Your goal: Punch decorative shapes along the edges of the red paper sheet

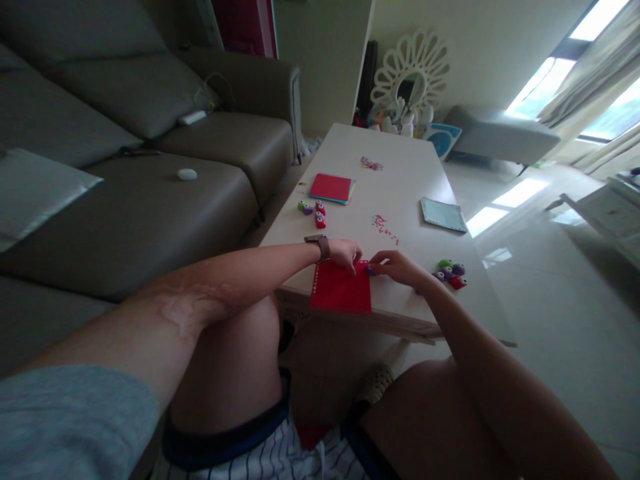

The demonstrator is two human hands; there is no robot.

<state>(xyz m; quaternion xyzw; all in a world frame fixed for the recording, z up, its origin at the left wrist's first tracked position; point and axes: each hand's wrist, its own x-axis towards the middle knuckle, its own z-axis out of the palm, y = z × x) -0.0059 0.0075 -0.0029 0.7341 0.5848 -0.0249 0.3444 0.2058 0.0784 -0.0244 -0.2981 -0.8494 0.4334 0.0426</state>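
Note:
A red sheet of paper [343, 290] lies at the near edge of the table, overhanging it a little. Small cut-out holes run down its left side and along its top. My left hand [345, 253], with a watch on the wrist, has its fingers bent and pinching the sheet's top edge. At the sheet's upper right corner, a small purple craft punch [370, 270] sits in the closed fingers of my right hand [393, 265]. Whether the paper is inside the punch is too small to tell. Red paper bits [383, 227] are scattered just beyond my hands.
Several coloured punches with eyes stand on the left [320, 215] and right [450, 272] of the white table [400, 180]. Farther back lie a stack of coloured paper [331, 188], a pale flat packet [443, 215] and more paper bits [371, 163]. A sofa [200, 207] borders the left.

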